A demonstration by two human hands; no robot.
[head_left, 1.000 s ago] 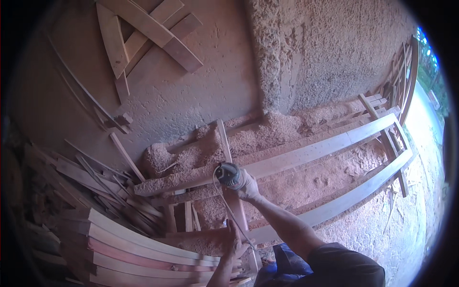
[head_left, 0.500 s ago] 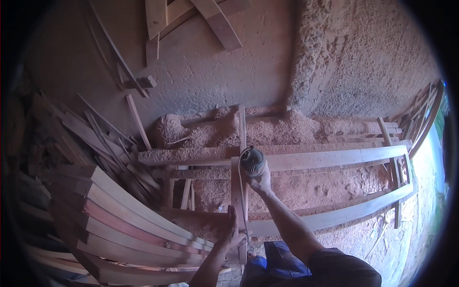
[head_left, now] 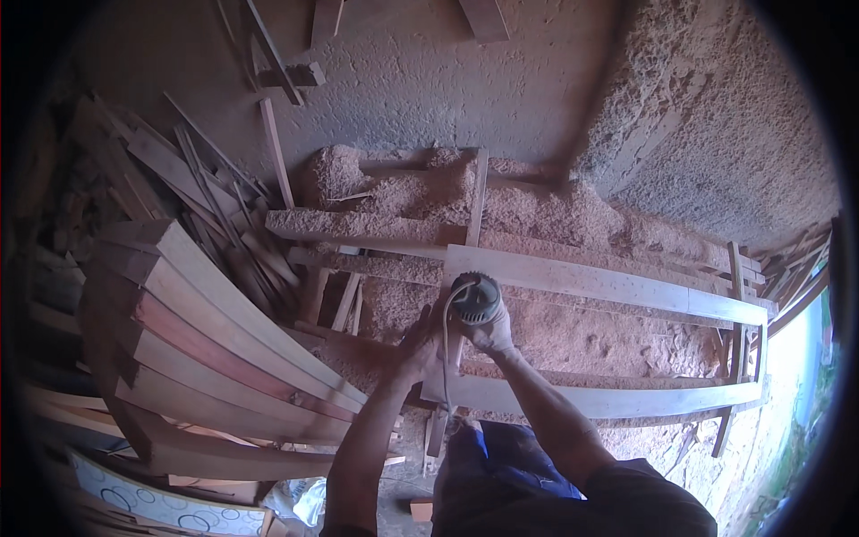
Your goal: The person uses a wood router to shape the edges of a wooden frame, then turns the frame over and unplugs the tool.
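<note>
My right hand (head_left: pixel 490 333) grips a dark, round-topped corded power tool (head_left: pixel 476 298) from its near side. The tool stands over the left end piece of a long pale wooden frame (head_left: pixel 573 276), close to its upper left corner. A light cord (head_left: pixel 445 358) loops off the tool's top and runs down past the end piece. My left hand (head_left: pixel 419 347) is at the outer left edge of that end piece, beside the cord, its fingers stretched out. Shadow hides whether its fingertips touch the wood. The tool's underside is hidden.
Wooden supports (head_left: pixel 477 201) lie under the frame, amid heaped shavings (head_left: pixel 528 210). At left stands a stack of curved boards (head_left: pixel 228 327), with loose sticks (head_left: pixel 210 192) leaning behind it. A rough wall (head_left: pixel 429 89) rises at the back; a patterned panel (head_left: pixel 170 501) lies lower left.
My left hand has moved up along the end piece, closer to the tool. My right hand still holds the tool near the same corner. The view has shifted, showing more floor.
</note>
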